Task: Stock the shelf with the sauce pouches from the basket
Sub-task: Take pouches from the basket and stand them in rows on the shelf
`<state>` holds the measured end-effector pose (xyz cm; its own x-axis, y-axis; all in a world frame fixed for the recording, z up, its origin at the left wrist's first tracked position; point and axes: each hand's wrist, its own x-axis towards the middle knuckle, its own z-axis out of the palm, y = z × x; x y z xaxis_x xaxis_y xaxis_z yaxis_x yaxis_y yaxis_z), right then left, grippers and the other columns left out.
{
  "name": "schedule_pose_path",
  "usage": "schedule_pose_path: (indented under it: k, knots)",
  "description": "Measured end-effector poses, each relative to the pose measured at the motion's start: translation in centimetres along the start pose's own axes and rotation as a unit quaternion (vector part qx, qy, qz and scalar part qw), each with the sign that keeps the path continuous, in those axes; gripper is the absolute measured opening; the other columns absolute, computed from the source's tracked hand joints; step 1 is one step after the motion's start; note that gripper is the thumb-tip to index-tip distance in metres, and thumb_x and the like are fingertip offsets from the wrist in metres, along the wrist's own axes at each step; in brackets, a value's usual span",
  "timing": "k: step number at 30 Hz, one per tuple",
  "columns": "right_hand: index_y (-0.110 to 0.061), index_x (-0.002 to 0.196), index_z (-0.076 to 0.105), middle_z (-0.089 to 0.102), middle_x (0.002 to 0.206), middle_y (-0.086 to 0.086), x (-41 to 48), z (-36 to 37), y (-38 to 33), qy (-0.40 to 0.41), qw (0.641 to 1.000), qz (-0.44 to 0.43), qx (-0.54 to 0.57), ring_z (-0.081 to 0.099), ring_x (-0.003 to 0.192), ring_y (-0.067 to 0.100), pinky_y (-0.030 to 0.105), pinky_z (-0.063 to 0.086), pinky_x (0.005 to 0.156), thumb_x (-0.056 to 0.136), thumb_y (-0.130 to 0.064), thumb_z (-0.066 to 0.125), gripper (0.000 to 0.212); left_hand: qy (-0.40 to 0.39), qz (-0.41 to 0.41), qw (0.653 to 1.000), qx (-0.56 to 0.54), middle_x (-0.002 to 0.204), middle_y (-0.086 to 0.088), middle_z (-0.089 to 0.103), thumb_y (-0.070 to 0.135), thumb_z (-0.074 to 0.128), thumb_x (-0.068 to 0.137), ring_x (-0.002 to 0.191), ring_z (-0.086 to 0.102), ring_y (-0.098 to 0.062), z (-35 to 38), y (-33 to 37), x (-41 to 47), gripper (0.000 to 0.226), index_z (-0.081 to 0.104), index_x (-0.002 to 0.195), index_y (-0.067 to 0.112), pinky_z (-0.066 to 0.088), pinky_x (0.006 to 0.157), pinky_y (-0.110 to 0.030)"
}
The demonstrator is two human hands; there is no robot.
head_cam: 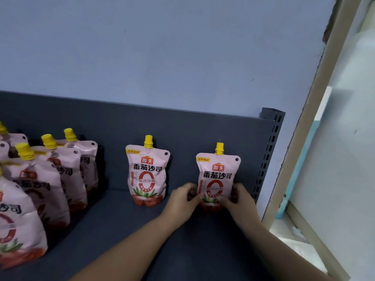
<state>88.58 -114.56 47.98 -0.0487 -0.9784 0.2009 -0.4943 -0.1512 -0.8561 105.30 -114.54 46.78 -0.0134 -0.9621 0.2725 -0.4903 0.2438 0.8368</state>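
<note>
A pink sauce pouch [218, 171] with a yellow cap stands upright against the back panel at the right end of the dark grey shelf [125, 224]. My left hand [183, 199] grips its lower left edge and my right hand [237, 198] grips its lower right edge. A second pouch [147, 175] stands alone to its left. A row of several more pouches [50, 175] fills the left side, running from back to front. The basket is out of view.
The shelf's perforated upright [267, 151] stands just right of the held pouch. Beyond it are a beige frame [316, 110] and a pale panel. A blue-grey wall rises behind the shelf. Bare shelf floor lies in front of the two single pouches.
</note>
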Motion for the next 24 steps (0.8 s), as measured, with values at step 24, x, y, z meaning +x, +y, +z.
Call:
schedule_pose_path:
  k: [24]
  knots:
    - [-0.02, 0.121, 0.057, 0.063, 0.113, -0.002, -24.1, 23.4, -25.0, -0.199, 0.84, -0.485, -0.141, 0.057, 0.104, 0.015, 0.032, 0.046, 0.089, 0.077, -0.047, 0.042, 0.054, 0.014, -0.004, 0.914, 0.405, 0.102, 0.003, 0.067, 0.036, 0.054, 0.09, 0.096, 0.06, -0.015, -38.2, -2.3, -33.9, 0.024, 0.064, 0.102, 0.019, 0.044, 0.083, -0.027]
